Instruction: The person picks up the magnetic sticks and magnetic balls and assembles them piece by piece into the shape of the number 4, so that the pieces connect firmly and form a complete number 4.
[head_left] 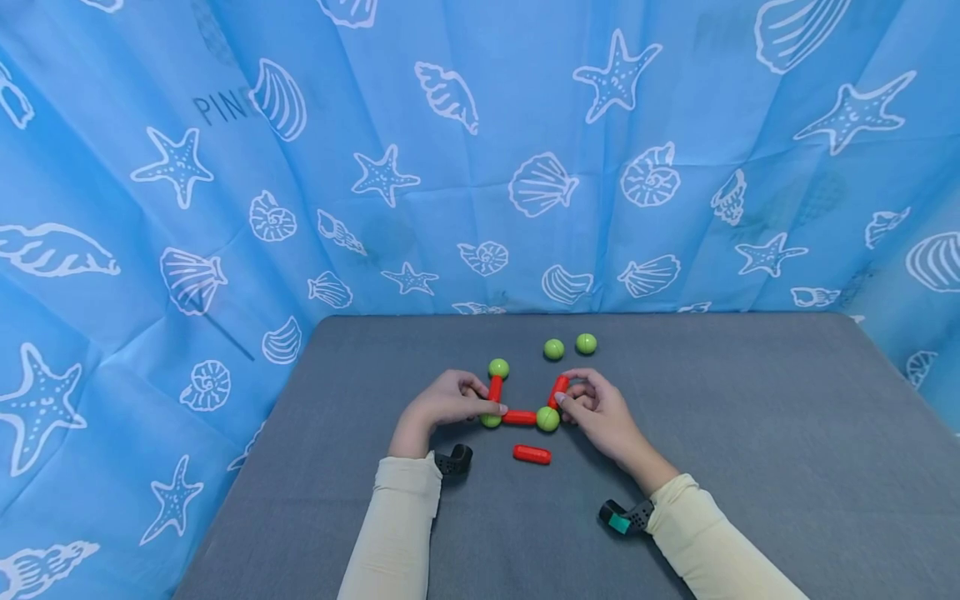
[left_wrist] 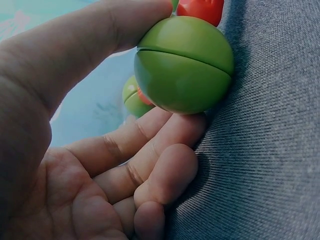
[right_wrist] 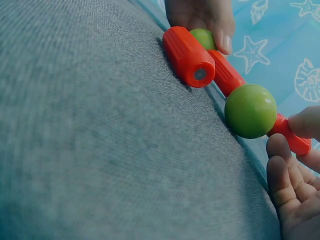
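Observation:
Red magnetic rods and green balls form a U shape on the grey tabletop. My left hand [head_left: 448, 400] grips the green ball [left_wrist: 185, 70] at the U's near left corner, thumb on top and fingertips beneath. From that corner one red rod [head_left: 496, 388] runs away to another green ball [head_left: 498, 367]. A second red rod [head_left: 519, 417] crosses to the green ball [head_left: 547, 419] at the near right corner. My right hand [head_left: 603, 417] pinches the red rod [head_left: 558, 390] that extends away from this ball. The right wrist view shows that rod meeting the ball.
A loose red rod [head_left: 532, 454] lies on the table on the near side of the U, a metal tip visible at its end. Two loose green balls [head_left: 554, 349] [head_left: 587, 343] sit farther back. Behind the table edge hangs a blue curtain [head_left: 480, 167] printed with seashells.

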